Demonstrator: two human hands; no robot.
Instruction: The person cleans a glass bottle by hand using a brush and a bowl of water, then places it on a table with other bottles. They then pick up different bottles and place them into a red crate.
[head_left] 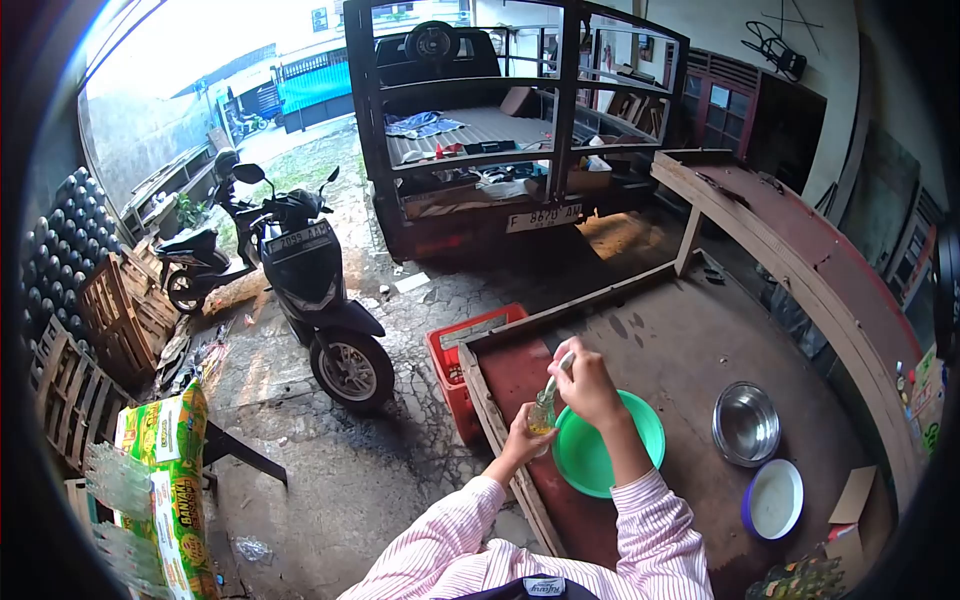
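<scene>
My left hand (524,437) grips a small glass bottle (542,413) holding yellowish liquid, just left of a green plastic basin (610,455) on a brown wooden table (670,340). Above the bottle's mouth, my right hand (583,385) pinches a thin pale stick-like tool (558,373) whose lower end enters the bottle. Both sleeves are pink-and-white striped.
A steel bowl (745,423) and a white bowl with a blue rim (774,499) stand right of the basin. A red crate (462,362) sits by the table's corner. Two scooters (320,300) and a pickup truck (500,120) stand beyond; wooden crates (120,320) and bottles are at left.
</scene>
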